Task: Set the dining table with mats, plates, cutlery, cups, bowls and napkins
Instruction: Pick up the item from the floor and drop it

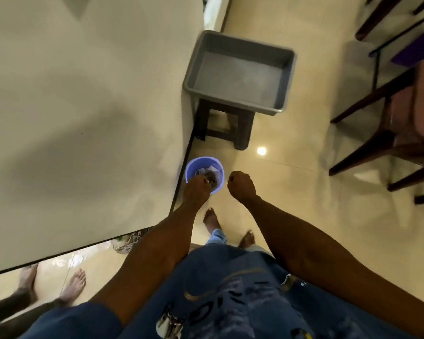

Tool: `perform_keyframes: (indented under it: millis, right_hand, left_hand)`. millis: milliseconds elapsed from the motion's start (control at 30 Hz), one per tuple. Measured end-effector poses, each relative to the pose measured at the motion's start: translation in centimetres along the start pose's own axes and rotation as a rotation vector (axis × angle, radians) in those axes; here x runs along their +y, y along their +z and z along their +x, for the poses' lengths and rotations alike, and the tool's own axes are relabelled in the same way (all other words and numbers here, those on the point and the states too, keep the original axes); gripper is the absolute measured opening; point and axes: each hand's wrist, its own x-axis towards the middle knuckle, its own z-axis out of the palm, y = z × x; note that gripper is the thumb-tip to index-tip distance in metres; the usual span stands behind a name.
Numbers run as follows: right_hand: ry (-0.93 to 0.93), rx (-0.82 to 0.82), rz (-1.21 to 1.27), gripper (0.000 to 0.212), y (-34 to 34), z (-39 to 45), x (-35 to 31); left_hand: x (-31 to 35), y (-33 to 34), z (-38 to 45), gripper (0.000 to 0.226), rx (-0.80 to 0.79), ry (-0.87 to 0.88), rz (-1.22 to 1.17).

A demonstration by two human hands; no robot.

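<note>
Left hand over purple bucket

A glossy cream tiled floor is seen, with 1 ceiling light reflected in it. Dark wooden chairs are placed at the right, and a dark stool by the pale tabletop.

Lighting: warm, moderately dim indoor light from overhead. Glare: one round lamp reflection on the glossy floor; fainter sheen near the chairs. Shadows: broad, soft grey patches across the pale worktop. Sharpness: soft throughout, motion blur overall. Distortion: strong wide-angle bending of straight edges toward the frame borders.
</note>
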Motion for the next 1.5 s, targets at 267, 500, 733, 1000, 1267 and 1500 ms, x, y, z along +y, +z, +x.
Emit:
perform_keyframes:
  millis: [267, 500, 733, 1000, 1267, 1500]
  right_hand:
    - [0.187, 0.125, 0.095, 0.019, -2.1, -6.1, 9.5]
    - [0.438, 0.277, 0.282, 0.022, -3.3, -17.3, 23.8]
    - [0.677, 0.416, 0.378, 0.025, -3.5, -30.8, 39.3]
    - [0.952, 0.601, 0.529, 0.018, -5.0, -43.8, 53.3]
    - [1.116, 0.737, 0.644, 0.019, -7.6, -51.9, 66.5]
    - [1.191, 0.749, 0.694, 0.020, -14.0, -56.1, 80.0]
  left_hand:
    - [6.3, 7.0, -3.8, 0.031, -0.225, 0.210, 0.297]
    - [12.5, 19.0, -14.6, 0.023, -0.377, 0.542, 0.597]
    - [17.5, 32.7, -27.8, 0.020, -0.510, 0.864, 0.779]
    - [22.6, 46.1, -40.9, 0.018, -0.637, 1.154, 0.912]
    - [29.0, 59.1, -49.2, 0.020, -0.736, 1.328, 1.020]
    - [38.9, 72.4, -56.8, 0.021, -0.818, 1.376, 0.992]
